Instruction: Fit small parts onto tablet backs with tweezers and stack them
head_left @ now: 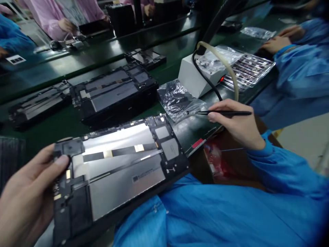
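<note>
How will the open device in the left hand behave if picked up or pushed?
The device is probably stiff: it shows no visible bend. Likely fragile on its open face, where a thin slanted strip lies exposed. The silver sheet looks smooth, so it may be slippery.

Dark green bench (169, 70), open-backed device stack (113, 98) mid-bench, another device stack (43, 107) left of it, third device stack (147, 56) behind. White box (189, 77) to the right, red light (221, 79) on it, crumpled clear plastic (222, 56) on top. Pale hose (230, 67) and black cable (202, 75) loop past its front. Clear tray (260, 78) beside it, rows of small parts (too small to identify). Pink-sleeved person (48, 17) across; blue-sleeved co-worker (300, 73) right. Red plastic (216, 159) below bench edge, blurry.
</note>
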Action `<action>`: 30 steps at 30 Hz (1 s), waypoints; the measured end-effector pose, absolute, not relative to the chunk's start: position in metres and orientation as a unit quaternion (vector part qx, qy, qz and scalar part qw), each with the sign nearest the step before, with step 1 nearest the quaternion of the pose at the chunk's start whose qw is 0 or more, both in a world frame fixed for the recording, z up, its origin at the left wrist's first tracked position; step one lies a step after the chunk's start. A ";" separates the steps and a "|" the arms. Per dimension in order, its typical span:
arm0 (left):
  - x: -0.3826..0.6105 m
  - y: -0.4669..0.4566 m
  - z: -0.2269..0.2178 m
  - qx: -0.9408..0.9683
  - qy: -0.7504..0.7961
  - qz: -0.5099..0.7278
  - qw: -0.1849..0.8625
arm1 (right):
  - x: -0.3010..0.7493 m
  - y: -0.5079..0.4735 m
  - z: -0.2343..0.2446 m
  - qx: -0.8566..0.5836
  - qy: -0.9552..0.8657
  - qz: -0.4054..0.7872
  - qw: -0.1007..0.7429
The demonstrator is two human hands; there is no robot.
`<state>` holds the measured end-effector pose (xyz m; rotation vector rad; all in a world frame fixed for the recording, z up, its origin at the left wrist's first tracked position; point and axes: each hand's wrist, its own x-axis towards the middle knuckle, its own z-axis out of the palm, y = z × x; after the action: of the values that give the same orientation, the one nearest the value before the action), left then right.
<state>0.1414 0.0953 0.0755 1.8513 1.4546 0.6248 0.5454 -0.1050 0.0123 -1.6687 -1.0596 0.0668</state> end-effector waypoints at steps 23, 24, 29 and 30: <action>0.129 0.114 0.026 0.685 0.597 0.183 0.375 | 0.560 -0.074 -0.031 -0.693 -0.469 0.042 0.547; 0.125 0.115 0.024 0.690 0.595 0.182 0.369 | 0.561 -0.074 -0.031 -0.695 -0.470 0.042 0.543; 0.114 0.116 0.018 0.724 0.571 0.191 0.336 | 0.561 -0.068 -0.030 -0.695 -0.469 0.043 0.542; 0.112 0.117 0.018 0.732 0.561 0.199 0.330 | 0.560 -0.068 -0.029 -0.692 -0.466 0.039 0.550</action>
<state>0.1124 0.1174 0.0180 1.9150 1.4677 0.5210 0.5598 -0.0684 -0.0294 -1.6382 -1.1031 0.0926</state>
